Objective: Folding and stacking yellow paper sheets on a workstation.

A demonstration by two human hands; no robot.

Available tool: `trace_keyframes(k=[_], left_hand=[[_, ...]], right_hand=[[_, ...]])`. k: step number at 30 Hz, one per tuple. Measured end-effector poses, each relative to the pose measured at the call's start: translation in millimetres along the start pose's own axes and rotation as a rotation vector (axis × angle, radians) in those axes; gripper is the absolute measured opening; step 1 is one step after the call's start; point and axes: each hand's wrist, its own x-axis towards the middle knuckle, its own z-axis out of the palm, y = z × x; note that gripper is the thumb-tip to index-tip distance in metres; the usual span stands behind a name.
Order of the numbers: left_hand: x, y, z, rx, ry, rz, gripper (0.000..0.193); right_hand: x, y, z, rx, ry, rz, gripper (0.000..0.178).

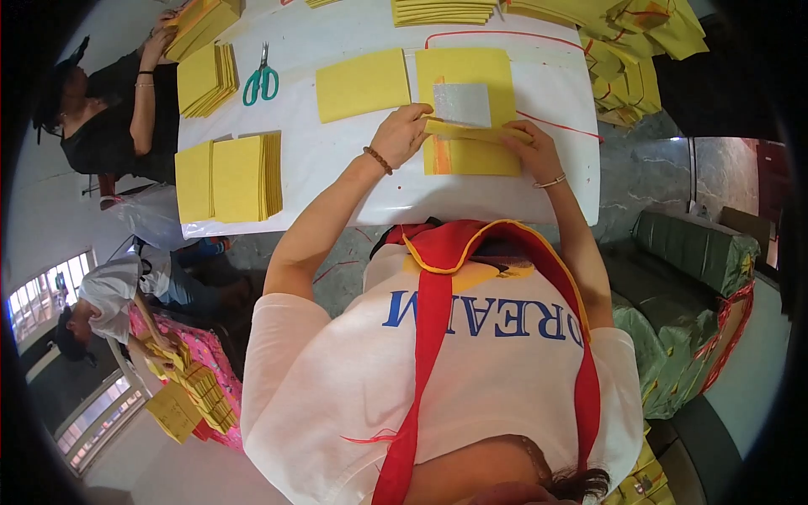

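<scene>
In front of me on the white table lies a yellow paper sheet (467, 71) with a silver square (465, 103) and an orange strip on it. A narrow yellow paper band (471, 132) spans the sheet just below the silver square. My left hand (406, 130) pinches the band's left end. At its right end, my right hand (535, 151) grips it between thumb and fingers. Whether the band is a separate strip or a fold of paper cannot be made out. Just left of the sheet, a flat yellow paper stack (363, 85) lies near my left hand.
Green-handled scissors (262, 80) and yellow paper stacks (246, 177) lie at the table's left. Red string (505, 34) runs behind the sheet. Tied yellow bundles (627, 76) crowd the right corner. Two people (109, 118) (114, 295) handle yellow paper on the left.
</scene>
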Motion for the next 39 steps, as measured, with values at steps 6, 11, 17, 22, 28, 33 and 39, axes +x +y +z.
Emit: trace_keyframes(k=[6,11,17,22,28,33,39], left_hand=[[-3,31,-27,0.179,0.107,0.114,0.041],[-26,41,-15,0.123,0.126,0.22,0.032],[-28,53,-4,-0.125,0.067,-0.105,0.018],[2,49,1,-0.154,0.109,-0.5,0.019],[8,43,7,-0.401,0.155,-0.695,0.024],[-2,45,17,-0.442,0.25,-0.677,0.019],[2,34,20,-0.459,0.188,-0.747,0.02]], right_hand=[[-17,-21,-9,-0.744,0.1,-0.579,0.047],[-34,-17,-12,-0.838,-0.062,-0.687,0.041],[-29,7,-8,-0.522,-0.15,-0.256,0.034],[-13,0,11,-0.154,0.119,-0.082,0.043],[-4,-4,17,-0.18,0.235,-0.045,0.054],[-5,-10,18,-0.369,0.237,-0.104,0.052],[-1,-13,20,-0.433,0.248,-0.037,0.051]])
